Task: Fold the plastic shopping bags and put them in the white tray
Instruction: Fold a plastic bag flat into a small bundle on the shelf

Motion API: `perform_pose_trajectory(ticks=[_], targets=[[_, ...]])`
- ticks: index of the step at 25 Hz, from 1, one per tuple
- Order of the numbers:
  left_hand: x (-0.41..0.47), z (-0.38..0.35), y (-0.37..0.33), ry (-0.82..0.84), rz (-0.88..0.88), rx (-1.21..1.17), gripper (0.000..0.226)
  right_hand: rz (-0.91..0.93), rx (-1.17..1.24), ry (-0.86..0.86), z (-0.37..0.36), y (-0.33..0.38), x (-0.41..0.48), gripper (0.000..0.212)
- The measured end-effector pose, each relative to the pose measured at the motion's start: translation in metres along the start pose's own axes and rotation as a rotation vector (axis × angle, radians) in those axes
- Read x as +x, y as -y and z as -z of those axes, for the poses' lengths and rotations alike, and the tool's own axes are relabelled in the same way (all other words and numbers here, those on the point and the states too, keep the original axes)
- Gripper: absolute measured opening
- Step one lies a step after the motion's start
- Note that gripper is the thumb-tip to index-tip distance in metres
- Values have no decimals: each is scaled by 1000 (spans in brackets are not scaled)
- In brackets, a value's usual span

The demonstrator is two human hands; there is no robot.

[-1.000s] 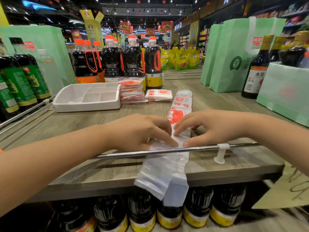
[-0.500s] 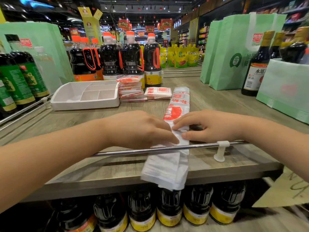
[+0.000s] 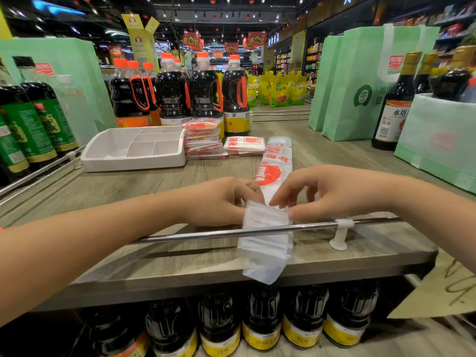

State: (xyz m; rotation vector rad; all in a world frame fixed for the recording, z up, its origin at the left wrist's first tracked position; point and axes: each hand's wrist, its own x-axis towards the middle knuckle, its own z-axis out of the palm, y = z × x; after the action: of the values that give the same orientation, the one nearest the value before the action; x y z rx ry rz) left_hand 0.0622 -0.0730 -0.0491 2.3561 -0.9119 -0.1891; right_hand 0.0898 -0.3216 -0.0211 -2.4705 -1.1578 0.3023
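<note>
The plastic shopping bag [image 3: 274, 173], flattened into a long narrow strip with red print, is lying lengthwise on the wooden surface [image 3: 154, 191], running away from the person; its near end is passing under the metal rail [image 3: 195, 235] and hanging over the front edge of the surface, above the dark bottles [image 3: 260, 323] that are standing on the shelf below. Both hands are meeting at the strip just behind the rail; the left grip [image 3: 219, 202] is curling its fingers against the bag's left edge and appears to be pinching it, though the fingertips are hiding behind the plastic; the right grip [image 3: 324, 191] is pinching the right edge between thumb and fingertips, with the other fingers arching loosely above. Between the two, a fold of clear plastic is standing up slightly from the surface.

The white tray [image 3: 134, 164], divided into compartments, is sitting well apart at the far left of the surface; a stack of folded bags [image 3: 203, 140] is resting just beside its right wall, and one more folded bag [image 3: 244, 146] is lying to the right of that stack, near the far end of the strip. Soy sauce bottles [image 3: 204, 94] with orange caps are standing behind the tray and stack; green tote bags [image 3: 360, 94] are standing at the right.
</note>
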Motion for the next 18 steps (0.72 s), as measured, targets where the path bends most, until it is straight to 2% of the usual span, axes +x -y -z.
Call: perform_pose_trajectory(ticks=[2,4,7,10,12,16,18], targets=[[2,2,1,34,99,-103,12,-26,41,106,3,6,-1,31],[2,3,0,39,157,-149,28,-42,35,179,5,9,0,42],[2,2,1,9,204,-212,32,-85,64,222,5,15,2,48],[3,2,6,-58,249,-228,24,-60,74,95,-2,17,8,33],[3,3,5,-103,250,-226,15,-43,58,5,-6,15,10,34],[0,4,0,-98,270,-224,27,-68,186,-69,-6,12,6,16],[-1,6,0,-46,301,-237,34,-143,130,-97,-6,11,6,28]])
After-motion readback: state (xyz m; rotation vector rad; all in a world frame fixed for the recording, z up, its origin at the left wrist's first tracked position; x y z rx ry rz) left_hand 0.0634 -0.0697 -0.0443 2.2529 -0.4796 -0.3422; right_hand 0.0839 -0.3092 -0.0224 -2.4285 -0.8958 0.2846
